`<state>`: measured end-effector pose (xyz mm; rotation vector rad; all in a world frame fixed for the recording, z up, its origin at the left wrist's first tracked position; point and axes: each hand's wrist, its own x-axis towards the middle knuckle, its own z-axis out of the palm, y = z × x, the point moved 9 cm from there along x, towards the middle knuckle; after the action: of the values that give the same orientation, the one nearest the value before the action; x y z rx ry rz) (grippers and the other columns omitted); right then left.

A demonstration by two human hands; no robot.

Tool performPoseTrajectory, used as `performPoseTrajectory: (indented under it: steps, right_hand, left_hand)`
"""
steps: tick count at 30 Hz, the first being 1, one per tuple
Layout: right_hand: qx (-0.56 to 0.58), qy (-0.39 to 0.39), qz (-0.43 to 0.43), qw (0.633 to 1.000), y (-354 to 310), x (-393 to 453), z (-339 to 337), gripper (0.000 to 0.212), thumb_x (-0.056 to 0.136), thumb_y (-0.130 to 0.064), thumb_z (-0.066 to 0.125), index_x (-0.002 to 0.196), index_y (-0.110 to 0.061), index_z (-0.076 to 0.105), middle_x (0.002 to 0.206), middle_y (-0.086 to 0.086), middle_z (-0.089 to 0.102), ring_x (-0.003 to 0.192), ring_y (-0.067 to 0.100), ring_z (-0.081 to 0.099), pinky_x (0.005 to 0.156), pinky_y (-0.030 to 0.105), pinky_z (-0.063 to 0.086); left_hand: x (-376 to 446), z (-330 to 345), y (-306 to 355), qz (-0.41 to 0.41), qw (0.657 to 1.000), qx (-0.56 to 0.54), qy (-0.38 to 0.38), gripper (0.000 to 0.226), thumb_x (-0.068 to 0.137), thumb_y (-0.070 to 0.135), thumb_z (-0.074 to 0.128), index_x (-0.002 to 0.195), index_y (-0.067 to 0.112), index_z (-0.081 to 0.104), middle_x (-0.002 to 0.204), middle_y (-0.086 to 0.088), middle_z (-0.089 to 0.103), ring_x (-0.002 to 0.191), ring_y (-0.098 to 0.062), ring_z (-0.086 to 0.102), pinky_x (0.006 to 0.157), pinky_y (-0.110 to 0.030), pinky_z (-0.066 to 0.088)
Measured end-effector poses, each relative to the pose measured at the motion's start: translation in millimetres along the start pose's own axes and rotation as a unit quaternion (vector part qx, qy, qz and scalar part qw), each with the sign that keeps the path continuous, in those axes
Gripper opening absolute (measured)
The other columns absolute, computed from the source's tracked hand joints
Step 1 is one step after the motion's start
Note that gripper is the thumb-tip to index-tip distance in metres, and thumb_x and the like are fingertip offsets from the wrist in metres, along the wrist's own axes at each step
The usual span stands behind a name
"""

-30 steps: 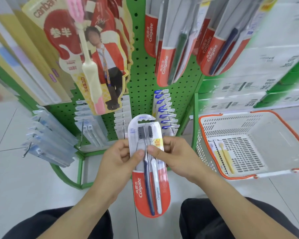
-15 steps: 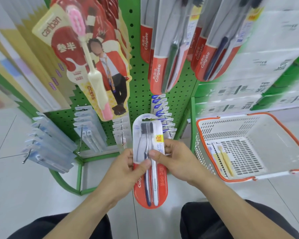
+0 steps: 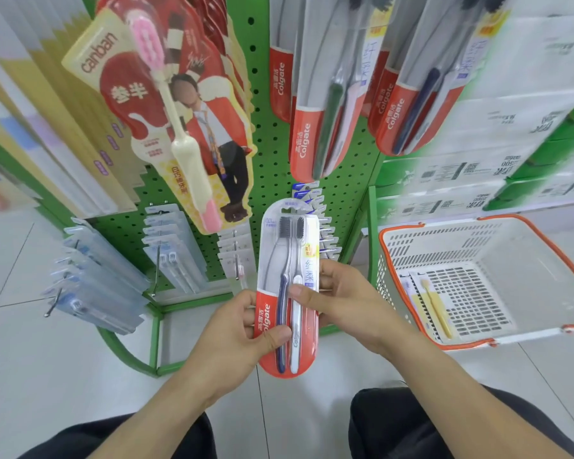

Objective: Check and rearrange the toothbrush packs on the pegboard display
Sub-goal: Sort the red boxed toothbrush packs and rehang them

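Left hand (image 3: 242, 329) and right hand (image 3: 337, 301) both pinch red-and-clear Colgate twin toothbrush blister pack (image 3: 287, 289) upright, front facing for checking, before green pegboard (image 3: 272, 167)

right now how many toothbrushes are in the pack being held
2. A dark blue toothbrush lies on the left of the Colgate pack and a white toothbrush beside it on the right, bristles up. The left hand and right hand grip the pack's sides.

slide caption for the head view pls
Both hands, left hand and right hand, hold a Colgate twin toothbrush pack before the green pegboard.
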<state>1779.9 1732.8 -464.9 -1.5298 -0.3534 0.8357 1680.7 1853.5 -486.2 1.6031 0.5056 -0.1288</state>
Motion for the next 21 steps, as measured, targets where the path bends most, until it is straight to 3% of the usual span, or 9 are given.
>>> performPoseTrajectory:
  steps: [4,7,10,13,17,21]
  right_hand:
    - [-0.036,-0.062,0.042,0.997,8.9,-4.6,12.8,0.031,0.088,-0.008,0.075,0.117,-0.013,0.066,0.104,0.016,0.075,0.088,0.03,0.075,0.066,0.04,0.062]
    - [-0.042,-0.034,0.045,0.998,12.0,-3.2,12.2,0.027,0.09,-0.005,0.073,0.115,-0.012,0.066,0.105,0.019,0.074,0.09,0.035,0.075,0.07,0.047,0.063]
    - [-0.015,-0.012,0.052,0.998,11.1,-2.2,9.3,0.029,0.089,-0.005,0.073,0.116,-0.01,0.063,0.102,0.015,0.076,0.089,0.035,0.075,0.071,0.05,0.063]
    - [-0.025,-0.035,0.06,0.997,10.1,-4.0,11.8,0.037,0.085,-0.007,0.078,0.118,-0.012,0.062,0.105,0.015,0.075,0.09,0.034,0.075,0.072,0.049,0.063]
    - [-0.079,-0.083,0.063,0.991,10.3,-8.4,17.1,0.045,0.082,-0.002,0.08,0.12,-0.015,0.06,0.106,0.016,0.075,0.089,0.036,0.075,0.071,0.05,0.063]
    - [-0.129,-0.1,0.072,0.984,10.4,-12.3,20.2,0.063,0.072,0.01,0.084,0.115,-0.025,0.056,0.098,0.005,0.072,0.077,0.019,0.074,0.067,0.042,0.063]
  left_hand:
    - [-1.1,-5.9,1.5,0.009,0.999,-0.017,0.049,0.032,0.086,0.011,0.075,0.113,0.02,0.061,0.098,0.001,0.078,0.089,-0.017,0.075,0.083,-0.039,0.06]
    - [-2.1,-4.1,4.1,0.007,0.999,0.021,0.033,0.033,0.088,0.02,0.073,0.115,0.025,0.054,0.098,-0.001,0.077,0.083,-0.016,0.075,0.07,-0.031,0.06]
    - [-4.4,-0.6,1.9,-0.005,1.0,0.021,0.001,0.036,0.089,0.013,0.073,0.117,0.022,0.051,0.093,-0.009,0.076,0.072,-0.027,0.074,0.059,-0.033,0.058]
    - [-6.6,-5.1,1.9,-0.006,1.0,0.02,0.005,0.039,0.087,0.009,0.075,0.117,0.018,0.051,0.093,-0.011,0.076,0.074,-0.031,0.074,0.06,-0.035,0.06]
    - [-10.3,1.2,-3.7,-0.03,0.998,0.034,-0.047,0.047,0.085,0.003,0.077,0.121,0.016,0.05,0.097,-0.013,0.074,0.077,-0.029,0.073,0.066,-0.037,0.061]
    - [-12.8,1.8,-3.2,-0.024,0.997,0.06,-0.039,0.053,0.081,-0.001,0.079,0.121,0.017,0.049,0.093,-0.011,0.074,0.073,-0.026,0.073,0.064,-0.036,0.06]
